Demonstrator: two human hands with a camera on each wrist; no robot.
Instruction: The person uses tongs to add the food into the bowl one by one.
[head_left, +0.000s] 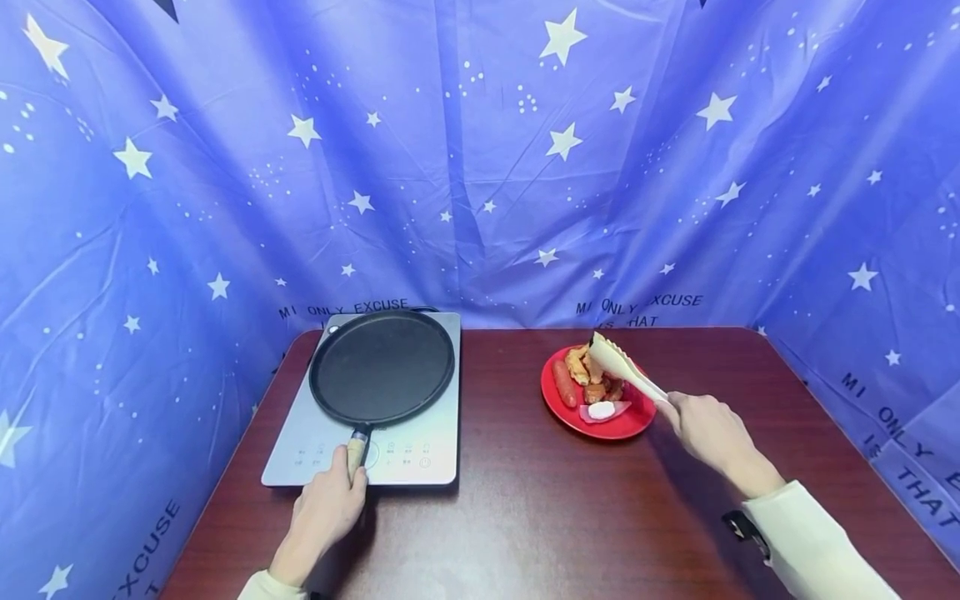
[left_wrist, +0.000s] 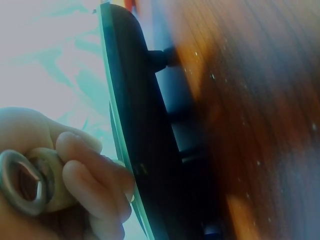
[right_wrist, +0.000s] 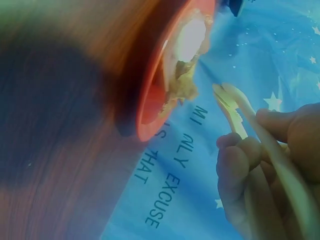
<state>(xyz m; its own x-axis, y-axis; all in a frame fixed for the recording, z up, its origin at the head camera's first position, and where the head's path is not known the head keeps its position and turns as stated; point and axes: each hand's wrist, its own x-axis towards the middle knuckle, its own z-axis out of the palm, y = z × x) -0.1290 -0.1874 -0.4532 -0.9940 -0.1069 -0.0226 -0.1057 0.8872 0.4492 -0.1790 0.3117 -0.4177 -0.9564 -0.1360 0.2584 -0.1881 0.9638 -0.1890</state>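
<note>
My left hand (head_left: 327,507) grips the wooden handle (head_left: 356,454) of a flat black pan (head_left: 382,367). In the left wrist view its fingers (left_wrist: 95,185) curl round the handle, whose metal end ring (left_wrist: 22,182) shows. The pan rests on a silver induction cooker (head_left: 420,454). My right hand (head_left: 708,429) holds pale tongs (head_left: 618,364) over a red plate (head_left: 577,423). On the plate lie a sausage (head_left: 564,383), yellowish pieces (head_left: 577,364), brown chunks (head_left: 595,392) and a pink slice with a white oval (head_left: 601,410). In the right wrist view the tongs' tips (right_wrist: 223,89) are close together, apart from the food.
The dark red wooden table (head_left: 517,517) carries the cooker at left and the plate right of centre. A blue curtain with stars (head_left: 480,167) hangs behind the table and along both sides.
</note>
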